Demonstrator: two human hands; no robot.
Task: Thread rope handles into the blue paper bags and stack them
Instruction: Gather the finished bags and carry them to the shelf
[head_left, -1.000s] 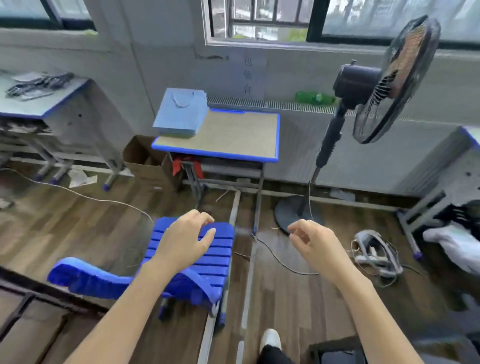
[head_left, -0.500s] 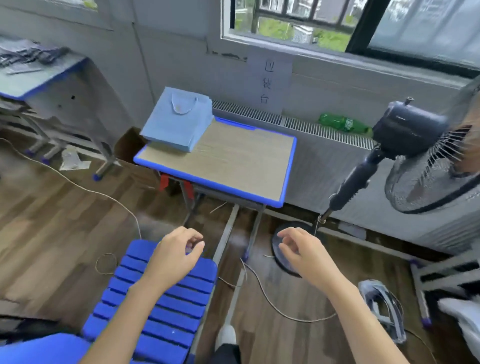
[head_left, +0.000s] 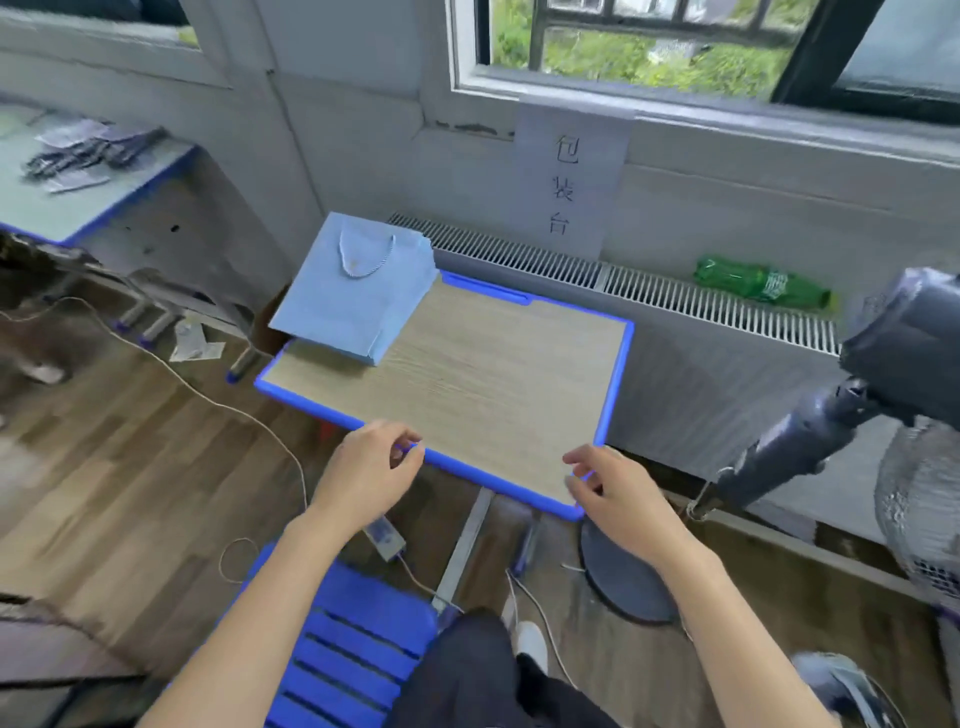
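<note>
Head view: the only camera, looking forward and down over both forearms to a small desk under a window.
Desk: the desk (head_left: 498, 384) has a wood-pattern top with a blue rim.
Blue paper bags: a flat stack of blue paper bags (head_left: 353, 301) lies on the far left corner of the desk and reaches a little over the left edge.
Rope handle: a pale rope handle (head_left: 363, 257) makes a loop on the top bag of the stack.
Left hand: the left hand (head_left: 366, 470) is at the near edge of the desk, its grip loosely curled, thumb close to the fingers, holding nothing I can see.
Right hand: the right hand (head_left: 618, 491) is at the near right corner of the desk, its grip also loosely curled and holding nothing; whether it touches the rim I cannot tell.
Chair: a blue slatted chair (head_left: 343, 639) stands on the floor below the left forearm.
Fan: a dark standing fan (head_left: 852, 395) is at the right of the desk.
Bottle: a green bottle (head_left: 761, 283) lies on the radiator ledge behind the desk.
Paper sign: a paper sign (head_left: 566, 176) hangs on the wall under the window.
</note>
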